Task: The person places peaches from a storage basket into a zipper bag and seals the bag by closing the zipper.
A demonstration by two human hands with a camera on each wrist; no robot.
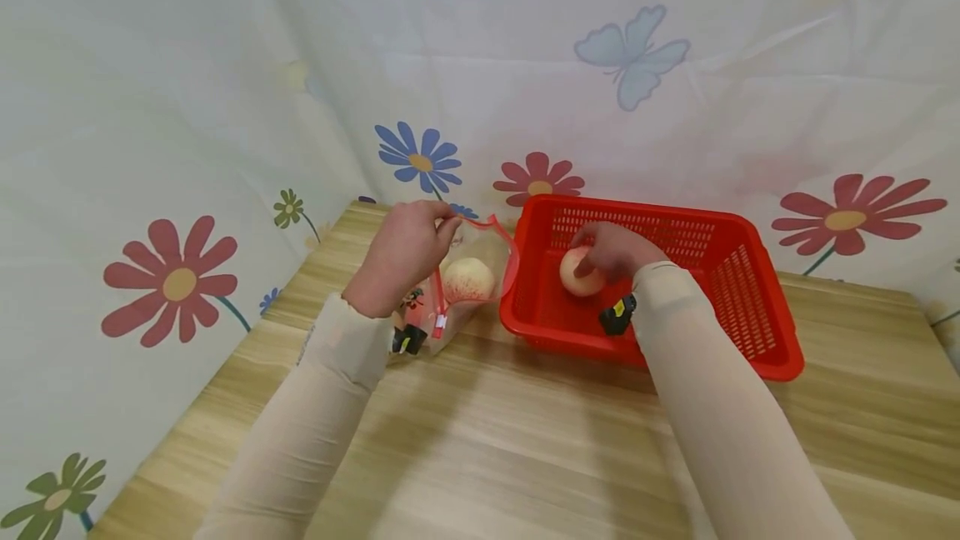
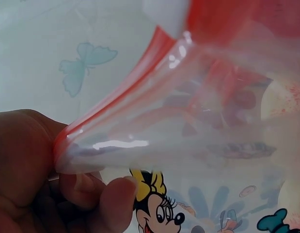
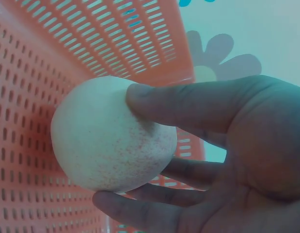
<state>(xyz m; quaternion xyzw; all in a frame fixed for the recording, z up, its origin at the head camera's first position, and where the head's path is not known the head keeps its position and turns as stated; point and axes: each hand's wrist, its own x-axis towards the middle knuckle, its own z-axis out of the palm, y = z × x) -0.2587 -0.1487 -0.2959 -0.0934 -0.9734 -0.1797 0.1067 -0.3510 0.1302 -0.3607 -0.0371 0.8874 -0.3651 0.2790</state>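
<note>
My left hand pinches the red-edged rim of a clear zip bag and holds its mouth apart. Inside the bag lies a pale peach with red speckles. Cartoon figures are printed on the bag's side, and a red slider with a white part hangs at its front edge. In the red basket, my right hand grips another pale, red-speckled peach, thumb on one side and fingers on the other. Whether this peach touches the basket's floor I cannot tell.
The red plastic basket with slotted walls stands right beside the bag on a wood-grain table. Behind them hangs a pale cloth printed with flowers and a butterfly. A black wrist device sits at my right cuff.
</note>
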